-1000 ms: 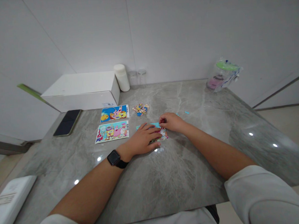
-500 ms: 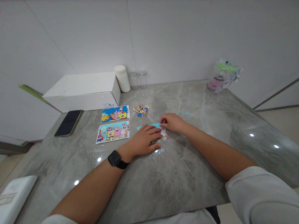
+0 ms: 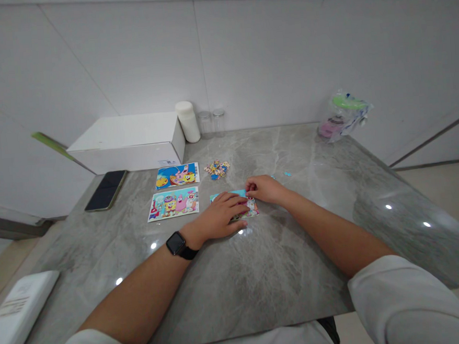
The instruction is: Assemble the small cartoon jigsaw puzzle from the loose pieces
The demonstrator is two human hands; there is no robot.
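A small cartoon jigsaw puzzle (image 3: 244,201) lies in the middle of the grey marble table (image 3: 259,264). My left hand (image 3: 217,215), with a black watch on its wrist, rests flat on the puzzle's left part, fingers stretched out. My right hand (image 3: 264,188) is at the puzzle's upper right corner, fingers curled and pinched at its edge; what they hold is too small to make out. A heap of loose puzzle pieces (image 3: 216,168) sits just beyond the puzzle. Two blue loose pieces (image 3: 287,174) lie to the right of my right hand.
Two finished cartoon puzzles (image 3: 172,202) (image 3: 177,174) lie left of my hands. A black phone (image 3: 105,190) and a white box (image 3: 129,142) are at the back left. A white bottle (image 3: 187,121), two jars (image 3: 212,121) and a plastic bag (image 3: 341,114) stand by the wall. A white device (image 3: 15,313) lies near left.
Both hands stay on the puzzle; my right hand's fingers shifted only slightly at its upper right corner. The camera view drifted a little.
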